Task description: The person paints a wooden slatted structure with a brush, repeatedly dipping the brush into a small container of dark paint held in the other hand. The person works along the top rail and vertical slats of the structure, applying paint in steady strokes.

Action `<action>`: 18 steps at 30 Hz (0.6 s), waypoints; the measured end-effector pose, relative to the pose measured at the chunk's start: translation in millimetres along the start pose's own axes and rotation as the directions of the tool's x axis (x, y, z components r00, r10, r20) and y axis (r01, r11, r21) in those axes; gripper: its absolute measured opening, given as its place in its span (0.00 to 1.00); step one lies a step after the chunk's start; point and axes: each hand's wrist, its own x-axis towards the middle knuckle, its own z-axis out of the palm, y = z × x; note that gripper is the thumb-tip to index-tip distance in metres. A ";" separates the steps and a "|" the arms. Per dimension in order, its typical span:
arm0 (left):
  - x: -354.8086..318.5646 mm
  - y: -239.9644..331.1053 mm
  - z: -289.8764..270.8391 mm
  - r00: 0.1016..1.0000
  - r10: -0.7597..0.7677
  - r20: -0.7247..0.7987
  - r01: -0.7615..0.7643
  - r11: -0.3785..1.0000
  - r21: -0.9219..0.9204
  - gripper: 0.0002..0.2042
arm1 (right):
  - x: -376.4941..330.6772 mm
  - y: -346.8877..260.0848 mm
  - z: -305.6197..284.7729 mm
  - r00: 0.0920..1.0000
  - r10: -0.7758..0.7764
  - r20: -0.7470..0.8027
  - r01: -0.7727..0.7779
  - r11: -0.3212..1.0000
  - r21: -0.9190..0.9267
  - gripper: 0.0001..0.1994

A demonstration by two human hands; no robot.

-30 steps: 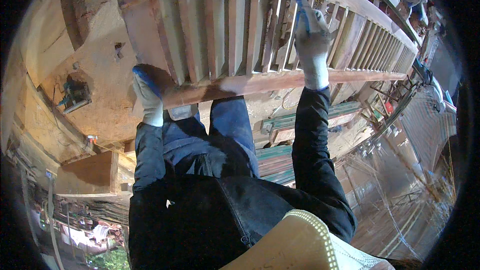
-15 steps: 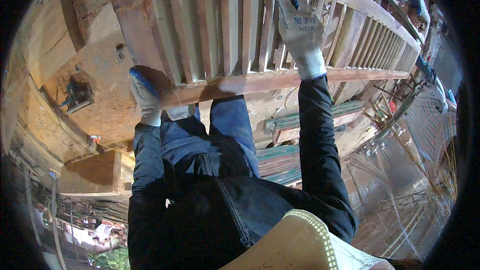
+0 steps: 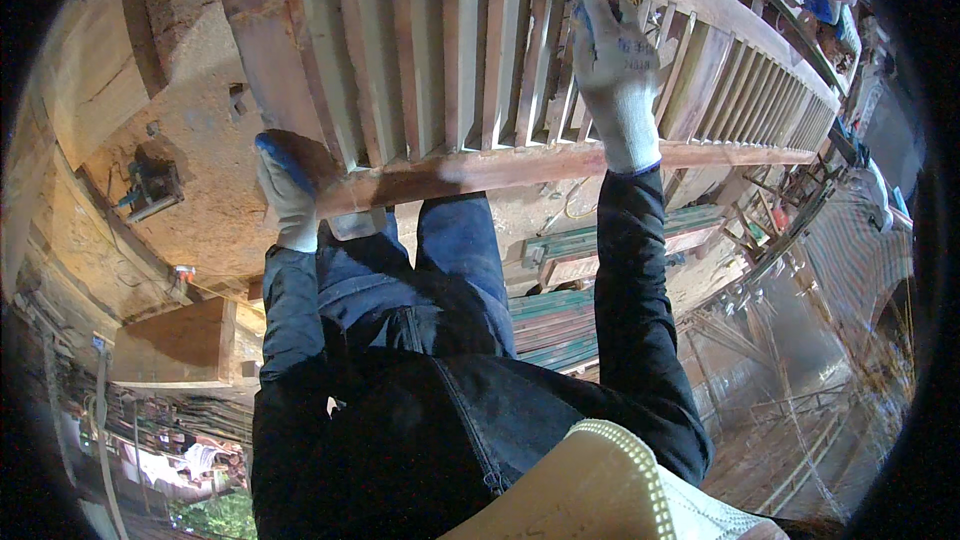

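A long slatted wooden panel [image 3: 400, 183], reddish-brown at its rails with paler slats between, stretches in front of me from left to far right. My left hand [image 3: 287, 190], in a white glove with blue coating, grips the near left corner of the panel. My right hand [image 3: 615, 65], gloved alike, is over the slats near the far rail, with its fingers curled. Whatever lies within those fingers is hidden. A pale flat piece [image 3: 357, 224] shows beneath the near rail, by my legs.
A small dark metal-framed object [image 3: 153, 190] lies on the dusty ground at left. Nearer stands a wooden box [image 3: 172, 342]. Stacked green and reddish wooden pieces [image 3: 560, 325] are to the right of my legs. Striped sheeting [image 3: 850, 240] hangs at far right.
My right hand has shifted slightly right along the slats and turned a little. The left hand stays at the panel's corner, and the panel has hardly moved.
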 end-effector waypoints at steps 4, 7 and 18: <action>-4.6 6.5 2.1 1.000 0.003 0.024 -0.005 0.995 0.102 0.26 | -0.1 -12.4 -16.7 1.000 0.001 -0.006 0.000 0.999 0.054 0.20; -9.2 9.9 0.5 0.999 -0.034 0.014 0.032 0.990 0.135 0.30 | -4.4 -12.4 -18.2 0.996 -0.037 -0.076 0.050 0.984 0.174 0.19; -16.8 11.6 2.7 0.992 0.111 -0.058 -0.097 0.975 0.199 0.25 | -5.6 -25.0 -21.4 0.999 -0.005 -0.032 0.011 0.982 0.188 0.16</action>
